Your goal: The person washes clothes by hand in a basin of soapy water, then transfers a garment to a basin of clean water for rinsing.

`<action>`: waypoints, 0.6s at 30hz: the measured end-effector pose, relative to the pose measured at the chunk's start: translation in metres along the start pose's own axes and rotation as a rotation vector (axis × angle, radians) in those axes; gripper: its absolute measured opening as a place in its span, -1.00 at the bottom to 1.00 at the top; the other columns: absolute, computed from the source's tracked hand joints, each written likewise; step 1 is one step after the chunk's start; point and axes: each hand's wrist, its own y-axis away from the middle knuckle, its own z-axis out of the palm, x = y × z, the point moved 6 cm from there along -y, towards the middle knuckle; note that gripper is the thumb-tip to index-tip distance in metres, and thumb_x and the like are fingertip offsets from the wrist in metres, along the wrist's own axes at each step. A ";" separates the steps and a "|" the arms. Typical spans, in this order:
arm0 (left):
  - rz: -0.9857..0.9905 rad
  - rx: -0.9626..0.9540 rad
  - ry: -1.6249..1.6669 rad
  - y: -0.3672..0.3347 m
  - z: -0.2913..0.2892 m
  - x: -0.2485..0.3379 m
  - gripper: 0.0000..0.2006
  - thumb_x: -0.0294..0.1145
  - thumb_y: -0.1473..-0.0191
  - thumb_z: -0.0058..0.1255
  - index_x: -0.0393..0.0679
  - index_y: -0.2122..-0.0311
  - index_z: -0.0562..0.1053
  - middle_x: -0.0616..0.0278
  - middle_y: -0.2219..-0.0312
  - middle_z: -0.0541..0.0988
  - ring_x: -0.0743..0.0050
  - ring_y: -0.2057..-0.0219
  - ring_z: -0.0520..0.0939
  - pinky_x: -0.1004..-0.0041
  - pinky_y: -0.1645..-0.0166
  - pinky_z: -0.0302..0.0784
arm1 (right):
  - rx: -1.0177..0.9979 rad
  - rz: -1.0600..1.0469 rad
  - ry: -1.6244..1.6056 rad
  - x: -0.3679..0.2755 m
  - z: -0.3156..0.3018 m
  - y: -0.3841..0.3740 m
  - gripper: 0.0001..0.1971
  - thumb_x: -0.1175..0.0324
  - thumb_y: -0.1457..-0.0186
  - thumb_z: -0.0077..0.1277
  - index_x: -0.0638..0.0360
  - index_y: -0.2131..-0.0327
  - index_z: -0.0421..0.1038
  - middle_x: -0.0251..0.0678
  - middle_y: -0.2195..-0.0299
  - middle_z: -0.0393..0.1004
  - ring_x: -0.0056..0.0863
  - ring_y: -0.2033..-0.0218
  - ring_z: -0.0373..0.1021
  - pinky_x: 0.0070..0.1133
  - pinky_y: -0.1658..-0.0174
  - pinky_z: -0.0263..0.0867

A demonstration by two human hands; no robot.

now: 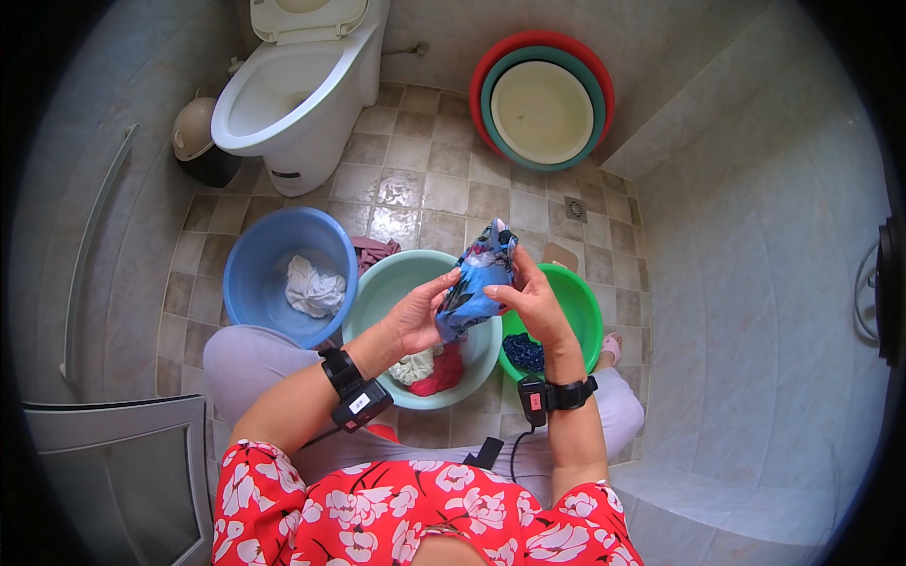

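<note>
Both hands hold a bunched blue cloth (475, 288) with a dark and pink floral print, above the right part of a pale green basin (373, 274). My left hand (418, 313) grips its lower left side, thumb on top. My right hand (540, 304) is closed on its right side, with the thumb pressed across the front. Below, in the pale green basin, lie a white cloth (413, 367) and a red cloth (442, 372). The bright green basin (587, 307), under my right forearm, holds a dark blue patterned cloth (522, 351). Black straps with small boxes circle both wrists.
At left, a blue basin (247, 247) contains a white cloth (315, 287). Mauve cloth (375, 252) lies behind the basins. Farther back are a toilet (293, 113), a bin (195, 132) and stacked basins (543, 104). A floor drain (576, 208) sits in the tiles. A framed panel (123, 472) stands lower left.
</note>
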 end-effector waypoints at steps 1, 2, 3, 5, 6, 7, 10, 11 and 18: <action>-0.001 0.000 0.001 0.001 -0.001 -0.001 -0.50 -0.06 -0.10 0.02 -0.21 -0.02 0.32 0.15 0.14 0.53 0.38 0.17 0.59 0.36 0.07 0.50 | 0.000 0.001 0.000 -0.001 0.003 0.000 -0.29 0.45 0.08 0.14 0.10 -0.19 0.10 -0.45 0.15 0.41 -0.76 0.30 0.36 -0.75 0.39 0.33; -0.018 -0.027 0.005 0.002 0.000 -0.002 -0.51 -0.09 -0.08 0.04 -0.17 -0.03 0.31 0.17 0.15 0.53 0.41 0.19 0.59 0.40 0.11 0.51 | -0.005 -0.027 -0.011 -0.004 0.007 -0.001 -0.30 0.45 0.07 0.14 0.10 -0.19 0.10 -0.45 0.15 0.41 -0.75 0.31 0.36 -0.73 0.38 0.35; -0.036 -0.054 0.008 0.003 0.001 -0.002 -0.52 -0.12 -0.07 0.07 -0.14 -0.03 0.31 0.18 0.16 0.54 0.43 0.21 0.59 0.43 0.14 0.51 | -0.010 -0.056 -0.022 -0.005 0.009 -0.001 -0.30 0.46 0.07 0.14 0.11 -0.18 0.11 -0.44 0.15 0.41 -0.73 0.33 0.36 -0.70 0.36 0.36; -0.018 -0.064 -0.018 0.005 -0.003 0.001 -0.51 -0.13 -0.09 0.04 -0.16 -0.06 0.29 0.15 0.12 0.51 0.37 0.15 0.57 0.36 0.06 0.48 | -0.063 -0.002 -0.029 -0.001 0.011 -0.002 -0.30 0.46 0.06 0.13 0.12 -0.19 0.10 -0.42 0.13 0.39 -0.71 0.31 0.36 -0.68 0.35 0.38; 0.000 -0.076 -0.044 0.006 -0.004 0.003 -0.50 -0.13 -0.10 0.02 -0.18 -0.08 0.27 0.12 0.09 0.49 0.31 0.10 0.55 0.28 -0.01 0.46 | -0.115 0.050 -0.034 0.002 0.013 -0.002 -0.30 0.46 0.05 0.13 0.13 -0.19 0.08 -0.40 0.10 0.37 -0.68 0.29 0.36 -0.66 0.33 0.39; -0.001 -0.073 -0.043 0.006 -0.005 0.005 -0.50 -0.13 -0.10 0.02 -0.18 -0.08 0.27 0.12 0.09 0.49 0.31 0.10 0.55 0.28 -0.01 0.46 | -0.116 0.051 -0.037 0.005 0.015 -0.002 -0.30 0.46 0.05 0.13 0.13 -0.19 0.08 -0.40 0.10 0.37 -0.68 0.29 0.36 -0.66 0.33 0.39; 0.196 -0.030 -0.360 0.003 0.018 0.023 -0.65 -0.21 -0.11 0.02 -0.17 0.05 0.40 0.27 0.20 0.55 0.49 0.20 0.56 0.40 0.06 0.46 | -0.108 -0.092 0.137 0.012 0.010 -0.004 -0.45 0.44 0.08 0.18 0.23 -0.03 0.24 -0.41 0.22 0.33 -0.69 0.37 0.31 -0.69 0.35 0.32; 0.194 -0.025 -0.362 0.004 0.019 0.027 -0.65 -0.21 -0.11 0.02 -0.17 0.05 0.40 0.27 0.20 0.55 0.49 0.20 0.56 0.40 0.06 0.46 | -0.108 -0.091 0.131 0.012 0.011 -0.005 -0.45 0.44 0.08 0.18 0.23 -0.03 0.24 -0.41 0.22 0.33 -0.69 0.37 0.31 -0.69 0.35 0.32; 0.408 0.107 -0.737 0.009 0.034 0.045 -0.83 -0.48 -0.01 0.09 -0.29 0.26 0.46 0.31 0.41 0.58 0.63 0.40 0.58 0.56 0.26 0.51 | -0.063 -0.117 0.429 0.020 0.006 -0.011 -0.62 0.48 0.12 0.19 0.30 0.17 0.35 -0.41 0.41 0.37 -0.69 0.42 0.33 -0.71 0.34 0.29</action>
